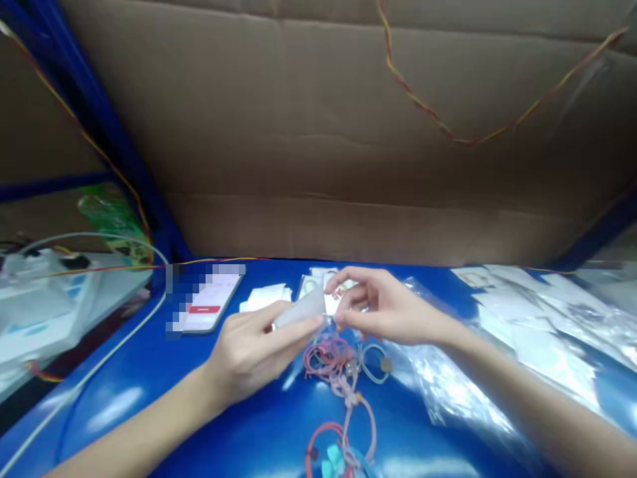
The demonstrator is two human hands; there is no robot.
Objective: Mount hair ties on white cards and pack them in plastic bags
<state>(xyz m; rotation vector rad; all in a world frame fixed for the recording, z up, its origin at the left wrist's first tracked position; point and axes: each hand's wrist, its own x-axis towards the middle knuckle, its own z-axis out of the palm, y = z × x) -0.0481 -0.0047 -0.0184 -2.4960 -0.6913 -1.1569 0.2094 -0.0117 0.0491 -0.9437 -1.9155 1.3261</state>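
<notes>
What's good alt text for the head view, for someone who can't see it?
A person's left hand holds a pale flat item over a blue surface, the right hand close to its edge. Colorful looped cords lie nearer the viewer, a phone to the left and white sheets to the right.

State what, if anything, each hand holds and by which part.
The left hand holds a pale sheet by its near edge; whether the right hand grips it is unclear.

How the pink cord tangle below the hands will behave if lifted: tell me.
The pink cord tangle will probably hang floppy, since its strands lie in loose curls. It looks light for its spread, being thin strands with gaps between. Lifting one strand may drag others along, as they cross and overlap.
</notes>
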